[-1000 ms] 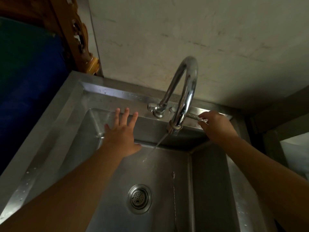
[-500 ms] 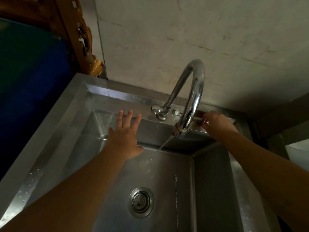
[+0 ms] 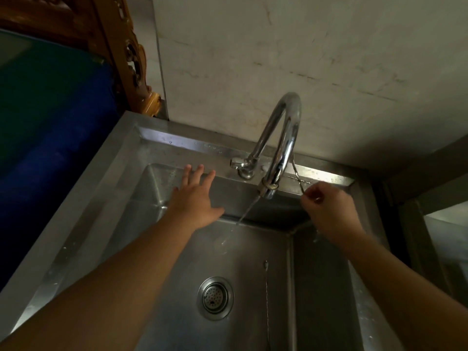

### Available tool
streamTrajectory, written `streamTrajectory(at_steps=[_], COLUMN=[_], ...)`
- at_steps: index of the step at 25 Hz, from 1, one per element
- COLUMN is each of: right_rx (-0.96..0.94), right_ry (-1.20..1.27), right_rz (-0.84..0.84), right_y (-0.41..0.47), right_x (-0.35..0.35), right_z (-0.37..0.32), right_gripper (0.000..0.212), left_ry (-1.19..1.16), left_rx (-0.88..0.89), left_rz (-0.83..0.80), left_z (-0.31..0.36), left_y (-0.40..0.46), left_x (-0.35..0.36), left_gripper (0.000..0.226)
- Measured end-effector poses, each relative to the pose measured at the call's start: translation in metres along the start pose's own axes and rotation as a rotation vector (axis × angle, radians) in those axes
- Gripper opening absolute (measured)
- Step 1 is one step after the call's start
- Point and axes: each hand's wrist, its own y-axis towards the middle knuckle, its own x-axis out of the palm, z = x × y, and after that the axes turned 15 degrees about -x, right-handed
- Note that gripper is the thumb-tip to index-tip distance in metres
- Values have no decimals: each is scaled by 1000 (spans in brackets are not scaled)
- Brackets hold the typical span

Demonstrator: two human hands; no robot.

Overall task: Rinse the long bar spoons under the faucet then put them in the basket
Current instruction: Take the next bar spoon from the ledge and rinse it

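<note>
My right hand [image 3: 329, 211] pinching thin twisted bar spoons [image 3: 298, 179], left hand [image 3: 196, 198] splayed empty, curved chrome faucet [image 3: 283, 138] running into steel sink [image 3: 157, 191]

A stained, pale plaster wall [image 3: 291, 59] rises behind the steel sink [image 3: 141, 158]; carved brown wooden furniture [image 3: 121, 46] stands at the upper left, beside a dark blue-green surface [image 3: 45, 127]; the light is dim; shadow fills the right corner.

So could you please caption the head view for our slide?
Right hand lifts bar spoons beside the running faucet.
</note>
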Motion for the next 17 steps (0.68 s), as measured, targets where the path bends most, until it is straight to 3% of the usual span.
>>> streamTrajectory(at_steps=[3,8,12,17], right_rx=[106,210,225,196], right_ry=[258,596,766,800], right_rz=[-28,-8,-60,-136], right_y=[-43,-86,-106,-122], right_x=[15,41,51,51], right_z=[-30,-71,-92,-103], right_gripper=[10,8,7,6], left_ry=[-262,-936,-1212,-1285], left_rx=[-34,-128,-93,-54], left_rz=[13,-156,-276,-257], left_z=[6,16,25,21], left_y=[-18,-86,-120,-132], left_x=[10,32,27,19], left_gripper=[83,14,31,22])
